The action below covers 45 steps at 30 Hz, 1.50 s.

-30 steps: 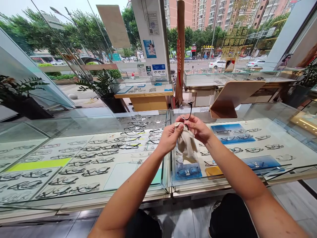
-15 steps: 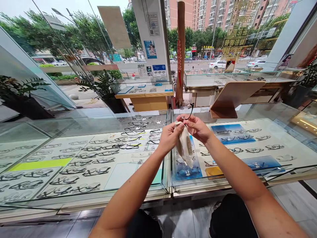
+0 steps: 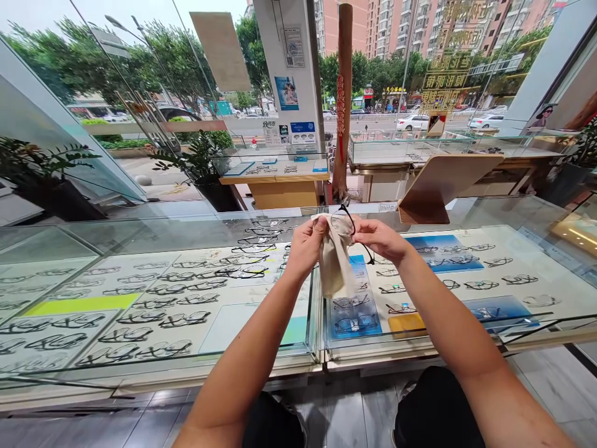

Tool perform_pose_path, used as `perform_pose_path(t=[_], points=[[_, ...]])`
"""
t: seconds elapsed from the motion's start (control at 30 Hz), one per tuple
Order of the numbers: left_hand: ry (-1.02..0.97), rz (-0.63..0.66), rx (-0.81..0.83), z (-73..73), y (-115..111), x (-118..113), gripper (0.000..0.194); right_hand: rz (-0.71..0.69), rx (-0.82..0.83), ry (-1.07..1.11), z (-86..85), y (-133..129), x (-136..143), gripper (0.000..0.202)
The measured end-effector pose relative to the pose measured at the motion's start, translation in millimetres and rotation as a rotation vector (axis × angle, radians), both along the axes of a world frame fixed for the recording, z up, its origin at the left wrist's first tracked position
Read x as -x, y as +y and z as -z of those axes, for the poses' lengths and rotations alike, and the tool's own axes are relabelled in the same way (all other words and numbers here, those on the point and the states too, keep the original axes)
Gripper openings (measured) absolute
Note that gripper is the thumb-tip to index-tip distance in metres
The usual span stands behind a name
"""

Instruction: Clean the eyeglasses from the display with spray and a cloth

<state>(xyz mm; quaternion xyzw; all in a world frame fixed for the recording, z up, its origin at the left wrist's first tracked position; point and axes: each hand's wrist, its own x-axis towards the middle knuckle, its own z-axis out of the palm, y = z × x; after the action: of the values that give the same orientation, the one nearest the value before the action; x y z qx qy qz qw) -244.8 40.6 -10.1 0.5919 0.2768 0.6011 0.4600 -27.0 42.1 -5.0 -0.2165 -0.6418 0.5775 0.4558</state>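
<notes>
My left hand (image 3: 304,246) is closed on a pale beige cloth (image 3: 334,274), which hangs down from the fingers over the glass case. My right hand (image 3: 380,239) pinches a pair of glasses (image 3: 351,218) with dark frame parts. One dark temple points up and another sticks out below the right fingers. The top of the cloth lies up against the glasses, partly hiding the lenses. Both hands are held above the counter, a short gap apart.
Below the hands are glass display cases (image 3: 261,298) with rows of glasses. A brown tilted board (image 3: 448,180) stands on the right case. Farther off are a wooden display table (image 3: 275,180), a wooden post (image 3: 344,99) and potted plants (image 3: 205,162) by the windows.
My hands have moved apart, the left one to the left with the cloth. The glasses have turned, so a temple now shows below my right hand.
</notes>
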Motion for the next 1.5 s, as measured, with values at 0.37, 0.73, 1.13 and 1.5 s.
perform_pose_path(t=[0.37, 0.73, 1.13, 1.5], points=[[-0.047, 0.177, 0.049, -4.2, -5, 1, 0.049, -0.049, 0.146, 0.015, 6.9, 0, 8, 0.041], [0.079, -0.016, -0.091, -4.3, -13, -4, 0.06, -0.142, 0.191, -0.007, 15.7, -2, 19, 0.042], [0.059, 0.214, -0.044, -4.4, -4, 4, 0.053, -0.098, 0.23, 0.061, 10.0, -3, 15, 0.041], [0.032, -0.062, -0.101, -5.0, -12, -1, 0.069, -0.093, 0.124, 0.01, 9.0, -10, 19, 0.045]])
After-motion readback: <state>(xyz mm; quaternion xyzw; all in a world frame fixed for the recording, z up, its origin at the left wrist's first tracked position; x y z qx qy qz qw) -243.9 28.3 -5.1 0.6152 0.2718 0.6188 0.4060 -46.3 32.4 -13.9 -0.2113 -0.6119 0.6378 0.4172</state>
